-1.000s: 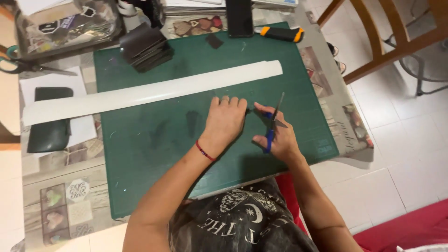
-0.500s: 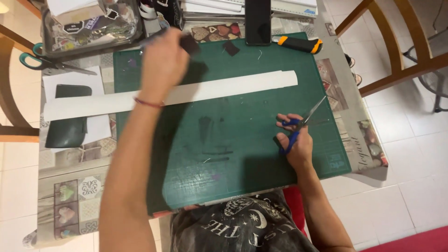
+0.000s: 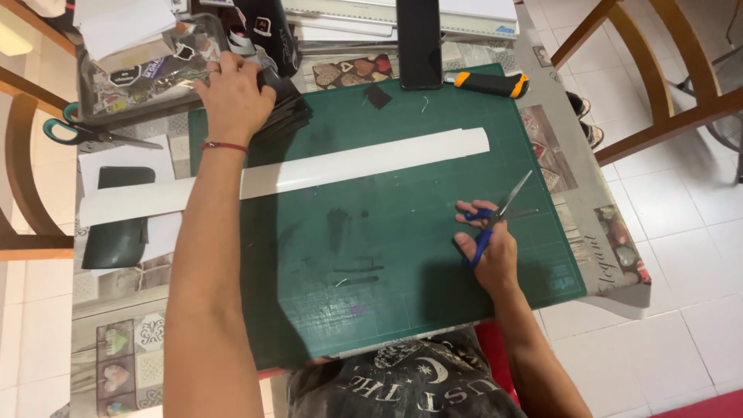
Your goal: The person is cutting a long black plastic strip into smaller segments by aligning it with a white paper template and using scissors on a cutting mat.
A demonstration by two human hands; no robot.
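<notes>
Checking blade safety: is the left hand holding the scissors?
No, the right hand holds the scissors; the left hand rests on black pieces.

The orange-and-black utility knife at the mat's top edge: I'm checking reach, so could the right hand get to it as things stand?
Probably yes: the utility knife lies uncovered, but the right hand holds blue scissors.

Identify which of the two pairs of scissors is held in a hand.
The blue-handled scissors, gripped by the right hand over the green mat; the teal-handled scissors lie untouched at the table's left edge.
</notes>
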